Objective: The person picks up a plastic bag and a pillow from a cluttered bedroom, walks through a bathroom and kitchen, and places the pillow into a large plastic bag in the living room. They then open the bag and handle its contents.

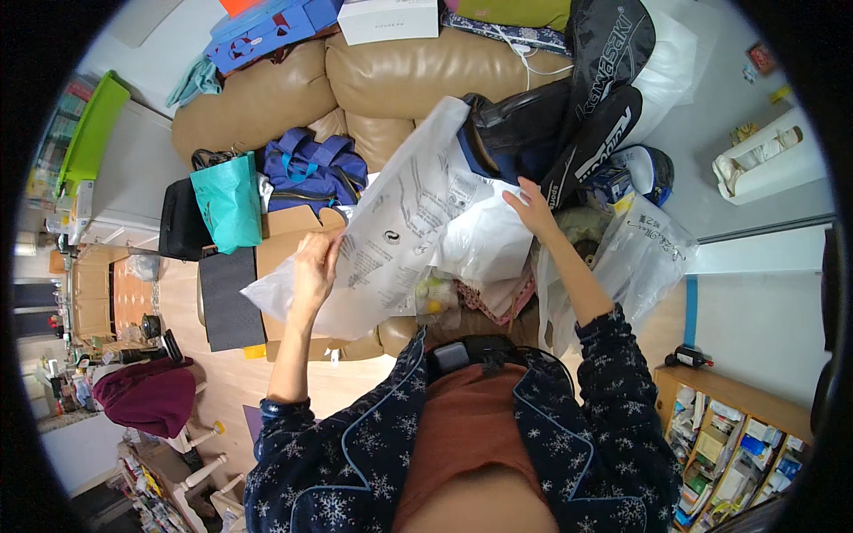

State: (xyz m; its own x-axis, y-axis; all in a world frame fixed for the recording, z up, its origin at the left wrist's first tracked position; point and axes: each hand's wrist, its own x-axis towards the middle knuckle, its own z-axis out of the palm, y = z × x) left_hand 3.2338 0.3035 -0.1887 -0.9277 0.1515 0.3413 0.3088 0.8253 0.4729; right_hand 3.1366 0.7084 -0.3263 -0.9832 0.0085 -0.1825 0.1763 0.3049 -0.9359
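My left hand (317, 266) grips the edge of a large translucent plastic bag (393, 226) with printing on it, stretched slantwise over the sofa. My right hand (531, 208) rests with fingers spread at the edge of a white plastic bag (486, 233); whether it grips the film I cannot tell. Behind it lies an unzipped black and navy bag (516, 133). Below the white bag are a folded pink patterned cloth (493, 303) and a clear packet (436, 300) with something yellow and green inside.
A brown leather sofa (400, 66) holds a blue duffel bag (313, 166), a teal bag (226, 203), an open cardboard box (280, 250) and black racket covers (600, 133). Clear plastic bags (640, 260) lie to the right. A wooden shelf (733, 400) stands lower right, a chair with a maroon cloth (150, 396) lower left.
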